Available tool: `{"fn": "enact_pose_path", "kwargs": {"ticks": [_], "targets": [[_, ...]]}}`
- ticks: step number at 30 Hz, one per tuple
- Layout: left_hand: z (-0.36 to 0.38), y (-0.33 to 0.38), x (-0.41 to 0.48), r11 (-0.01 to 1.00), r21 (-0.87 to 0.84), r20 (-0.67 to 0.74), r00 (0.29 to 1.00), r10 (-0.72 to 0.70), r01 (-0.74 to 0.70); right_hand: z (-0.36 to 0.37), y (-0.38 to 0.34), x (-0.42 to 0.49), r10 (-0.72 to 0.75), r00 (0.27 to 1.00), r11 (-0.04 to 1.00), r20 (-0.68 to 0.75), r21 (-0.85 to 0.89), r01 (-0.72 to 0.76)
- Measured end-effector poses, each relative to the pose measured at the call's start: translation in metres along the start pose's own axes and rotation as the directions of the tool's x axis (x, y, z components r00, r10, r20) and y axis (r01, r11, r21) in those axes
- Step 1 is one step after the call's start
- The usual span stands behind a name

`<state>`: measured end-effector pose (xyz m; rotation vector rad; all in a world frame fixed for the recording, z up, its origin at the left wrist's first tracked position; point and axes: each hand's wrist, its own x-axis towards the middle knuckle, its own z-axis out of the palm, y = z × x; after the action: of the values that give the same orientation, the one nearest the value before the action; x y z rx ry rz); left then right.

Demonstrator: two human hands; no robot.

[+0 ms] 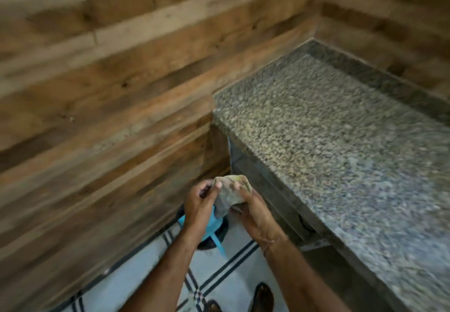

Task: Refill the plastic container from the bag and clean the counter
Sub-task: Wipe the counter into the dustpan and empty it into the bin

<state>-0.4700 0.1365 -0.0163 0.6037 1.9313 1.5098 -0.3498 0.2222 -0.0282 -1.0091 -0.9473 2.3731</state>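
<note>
Both hands hold a crumpled grey cloth [227,193] in front of me, left of the granite counter [341,141] and above the floor. My left hand [198,204] pinches its left edge with thumb and fingers. My right hand [253,208] grips its right side, fingers curled over the top. The cloth's lower end hangs down between the hands. No bag or plastic container is in view. The picture is blurred by motion.
A blue plastic object [210,224] over a dark round bin sits on the floor directly below the hands. A wood-patterned wall [97,92] fills the left and back. The white tiled floor [219,277] has dark stripes; my feet [261,297] show at the bottom.
</note>
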Motion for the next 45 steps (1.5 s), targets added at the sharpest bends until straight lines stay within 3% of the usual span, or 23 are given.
{"fn": "enact_pose_path", "kwargs": {"ticks": [3, 7, 11, 16, 20, 23, 27, 31, 34, 35, 37, 41, 43, 45], "targets": [[0.020, 0.049, 0.008, 0.996, -0.083, 0.031, 0.999, 0.036, -0.033, -0.002, -0.048, -0.014, -0.200, 0.979, 0.979, -0.047, -0.045, 0.198], [0.044, 0.104, 0.026, 0.987, -0.083, 0.150, 0.977, 0.150, -0.139, -0.008, -0.114, -0.034, -0.469, 0.883, 0.833, 0.024, -0.318, 0.452], [0.068, 0.142, 0.045, 0.976, -0.068, 0.279, 0.936, 0.216, -0.205, -0.011, -0.172, -0.047, -0.534, 0.833, 0.728, 0.144, -0.423, 0.539], [0.104, 0.171, 0.076, 0.978, -0.078, 0.384, 0.899, 0.208, -0.193, -0.024, -0.212, -0.036, -0.577, 0.812, 0.700, 0.085, -0.460, 0.546], [0.131, 0.171, 0.098, 0.993, -0.033, 0.477, 0.871, 0.118, -0.116, -0.035, -0.226, -0.018, -0.586, 0.810, 0.761, -0.027, -0.362, 0.539], [0.149, 0.164, 0.122, 0.997, -0.039, 0.444, 0.893, 0.074, -0.063, -0.045, -0.227, 0.004, -0.573, 0.806, 0.802, -0.146, -0.304, 0.515], [0.166, 0.148, 0.166, 0.998, 0.023, 0.366, 0.929, 0.047, -0.059, -0.060, -0.219, 0.037, -0.532, 0.826, 0.828, -0.188, -0.321, 0.460], [0.174, 0.116, 0.207, 0.955, 0.258, 0.421, 0.907, 0.025, -0.147, -0.079, -0.203, 0.087, -0.555, 0.744, 0.775, -0.372, -0.557, 0.299], [0.179, 0.087, 0.232, 0.898, 0.369, 0.482, 0.876, 0.034, -0.238, -0.086, -0.185, 0.117, -0.480, 0.757, 0.759, -0.442, -0.642, 0.106], [0.180, 0.076, 0.239, 0.880, 0.395, 0.507, 0.862, 0.030, -0.263, -0.091, -0.178, 0.126, -0.459, 0.762, 0.738, -0.457, -0.673, 0.042], [0.178, 0.057, 0.248, 0.814, 0.470, 0.559, 0.829, 0.026, -0.342, -0.099, -0.164, 0.142, -0.456, 0.773, 0.589, -0.441, -0.801, -0.109], [0.171, 0.030, 0.254, 0.562, 0.623, 0.604, 0.791, 0.097, -0.545, -0.104, -0.148, 0.150, -0.505, 0.770, 0.294, -0.389, -0.917, -0.270], [0.171, 0.032, 0.254, 0.486, 0.640, 0.613, 0.777, 0.145, -0.595, -0.106, -0.148, 0.149, -0.526, 0.771, 0.253, -0.359, -0.932, -0.261], [0.172, 0.033, 0.254, 0.487, 0.640, 0.613, 0.777, 0.143, -0.595, -0.109, -0.150, 0.144, -0.533, 0.769, 0.288, -0.352, -0.931, -0.226]]}}
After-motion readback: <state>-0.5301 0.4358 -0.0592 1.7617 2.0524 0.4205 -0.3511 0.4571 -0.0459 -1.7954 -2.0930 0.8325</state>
